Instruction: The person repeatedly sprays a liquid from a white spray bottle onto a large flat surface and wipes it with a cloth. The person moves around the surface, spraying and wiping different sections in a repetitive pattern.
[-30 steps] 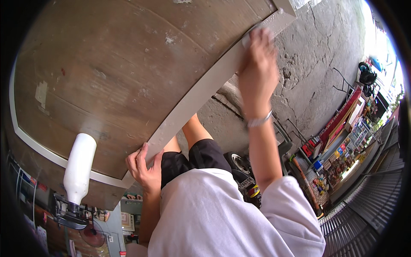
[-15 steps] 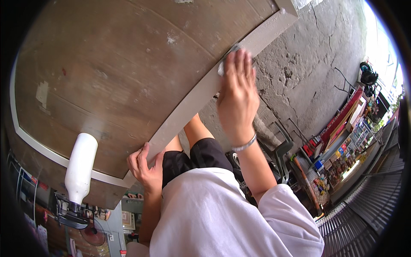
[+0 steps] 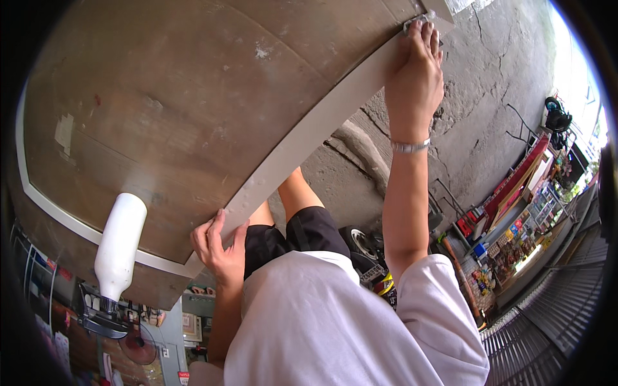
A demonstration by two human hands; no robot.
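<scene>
I have the right hand (image 3: 415, 80) at the far end of the strip, its fingers bent and close together, clamped on a small, crumpled, whitish wad (image 3: 407, 26) that peeks out just past and to the left of the fingertips; the thumb is hidden from me. The wad sits against the smooth, pale grey-beige, flat border strip (image 3: 325, 116), near its upper corner, and most of it is covered by the fingers.

I see the left hand (image 3: 222, 256) at the near end of the same strip, thumb apart from the fingers, with a bit of the strip showing between them. The index fingertip touches the strip; whether the hand squeezes it I cannot tell. Clear droplets (image 3: 245, 189) dot the strip just beyond that fingertip.

Beside the strip I have the broad, brown, scuffed wooden panel (image 3: 193, 96). A white, round-shouldered plastic bottle (image 3: 121, 241) with a black trigger head (image 3: 105, 325) is on its near left side, apart from both hands; I cannot tell whether it stands or lies.

Farther out, I see a silver metal wristband (image 3: 410, 147) on the right wrist, a white short-sleeved shirt (image 3: 322, 321), black shorts (image 3: 315, 231), and grey, cracked concrete floor (image 3: 496, 96) past the strip
</scene>
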